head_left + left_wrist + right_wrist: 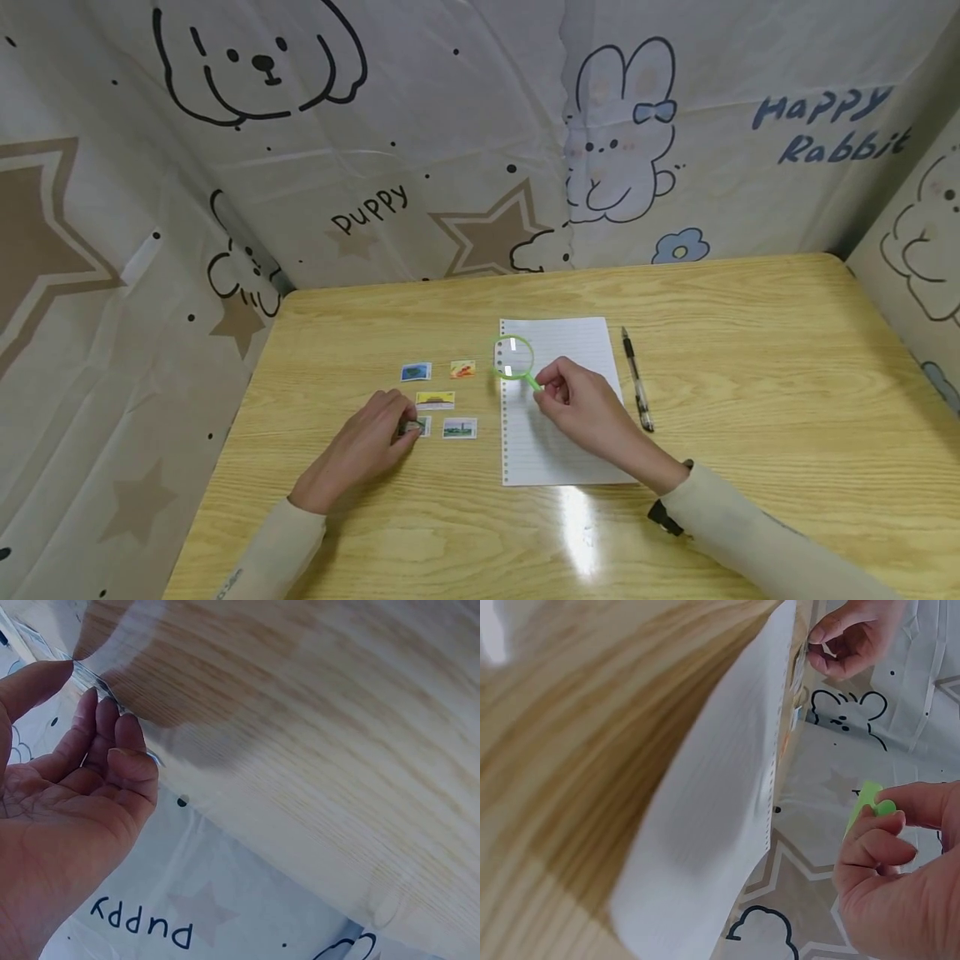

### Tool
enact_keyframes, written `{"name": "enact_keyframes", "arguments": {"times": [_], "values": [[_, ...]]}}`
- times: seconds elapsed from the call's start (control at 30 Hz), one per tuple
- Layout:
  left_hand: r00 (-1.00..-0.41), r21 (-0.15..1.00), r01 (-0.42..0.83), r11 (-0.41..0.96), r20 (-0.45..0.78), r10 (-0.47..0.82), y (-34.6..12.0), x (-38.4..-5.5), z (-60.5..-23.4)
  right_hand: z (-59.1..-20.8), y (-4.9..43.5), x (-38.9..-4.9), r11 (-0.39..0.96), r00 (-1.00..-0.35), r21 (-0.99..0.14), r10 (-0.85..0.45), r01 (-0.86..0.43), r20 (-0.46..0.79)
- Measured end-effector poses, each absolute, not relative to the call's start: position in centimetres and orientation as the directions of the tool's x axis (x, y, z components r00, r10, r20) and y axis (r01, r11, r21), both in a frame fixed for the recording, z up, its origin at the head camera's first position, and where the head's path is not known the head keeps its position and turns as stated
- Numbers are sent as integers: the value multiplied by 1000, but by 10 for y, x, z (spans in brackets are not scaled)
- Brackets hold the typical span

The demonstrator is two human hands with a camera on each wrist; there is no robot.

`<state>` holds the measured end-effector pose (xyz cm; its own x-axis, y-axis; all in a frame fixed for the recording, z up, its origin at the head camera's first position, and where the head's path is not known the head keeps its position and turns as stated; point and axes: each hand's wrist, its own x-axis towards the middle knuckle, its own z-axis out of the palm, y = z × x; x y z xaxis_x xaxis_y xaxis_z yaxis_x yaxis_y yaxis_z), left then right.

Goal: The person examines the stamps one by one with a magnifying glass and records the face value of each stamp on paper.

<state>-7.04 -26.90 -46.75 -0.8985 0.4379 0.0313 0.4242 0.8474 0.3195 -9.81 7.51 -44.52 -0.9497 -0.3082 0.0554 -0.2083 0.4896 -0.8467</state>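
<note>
My right hand (581,402) pinches the handle of a green magnifying glass (534,382) between thumb and fingers. Its round lens overlaps the left edge of a lined sheet of paper (558,458) in the head view. In the right wrist view the green handle (864,802) shows between the fingertips. My left hand (367,433) is low over the table, thumb and fingertips at the edges of a small stamp (426,426), which they partly hide. Nearby lie a yellow stamp (435,401), a green landscape stamp (460,428), a blue stamp (416,372) and an orange-red stamp (462,369).
A black pen (637,379) lies right of the paper, roughly lengthwise to it. The wooden table (787,375) ends at the back and left against a cloth (465,125) printed with cartoon animals and stars. Light glares off the table below the paper.
</note>
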Motion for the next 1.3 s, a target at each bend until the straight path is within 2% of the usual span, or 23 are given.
{"name": "enact_keyframes", "arguments": {"times": [0.87, 1.3], "values": [[-894, 307, 436, 846, 41, 446, -267, -70, -468, -452, 118, -97, 486, -990, -872, -138, -54, -15], [-895, 290, 435, 852, 39, 444, -264, -71, -465, -453, 149, -92, 499, -996, -866, -84, -19, -27]]}}
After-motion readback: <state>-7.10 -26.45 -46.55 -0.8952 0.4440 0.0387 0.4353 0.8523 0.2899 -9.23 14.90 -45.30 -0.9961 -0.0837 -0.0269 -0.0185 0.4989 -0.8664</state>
